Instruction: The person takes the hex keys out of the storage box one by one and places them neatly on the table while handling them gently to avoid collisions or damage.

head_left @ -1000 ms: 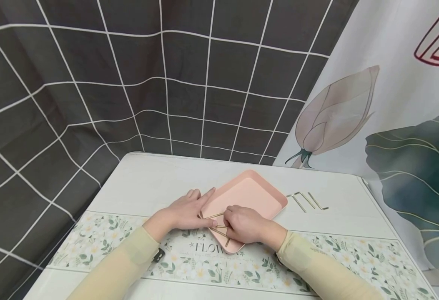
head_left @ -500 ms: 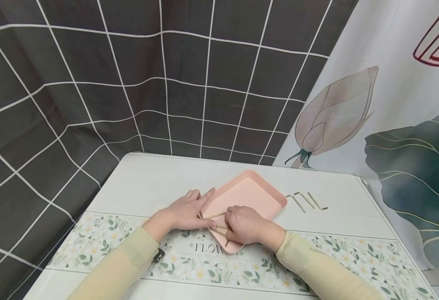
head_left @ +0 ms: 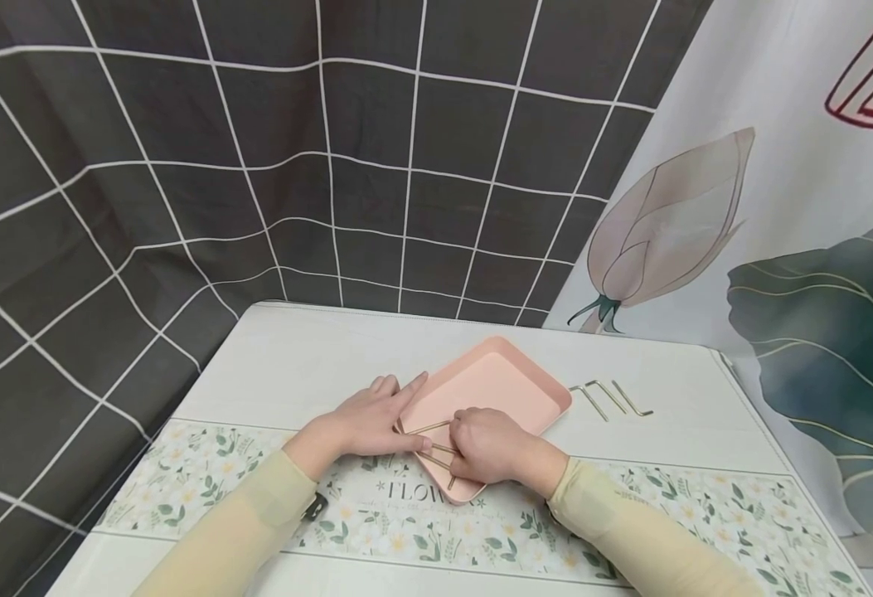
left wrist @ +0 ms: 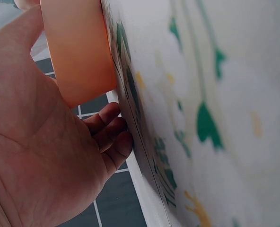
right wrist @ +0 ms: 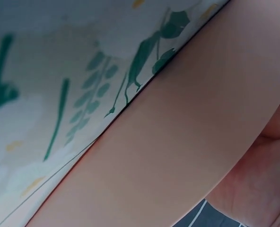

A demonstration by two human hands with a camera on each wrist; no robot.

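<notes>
A pink rectangular tray (head_left: pixel 499 381) lies at an angle on the table. My left hand (head_left: pixel 376 421) holds its left corner, the index finger along the rim and the thumb reaching over into the tray. In the left wrist view the tray's outer wall (left wrist: pixel 81 52) rests against the palm, with the other fingers bent beside it. My right hand (head_left: pixel 492 446) is inside the tray, its fingers curled on gold L-shaped hex keys (head_left: pixel 429 428). Several key shafts stick out toward the left thumb; how many the fingers grip I cannot tell. The tray wall (right wrist: pixel 163 127) largely blocks the right wrist view.
Three more gold hex keys (head_left: pixel 612 397) lie on the white table right of the tray. A floral printed band (head_left: pixel 257 477) crosses the tabletop. Dark checked curtain (head_left: pixel 376 191) hangs behind, with a white flower-print cloth (head_left: pixel 667 224) at the right.
My right hand has shifted very slightly to the right, and the key shafts by its fingers have moved a little. My left hand and the tray stay in place.
</notes>
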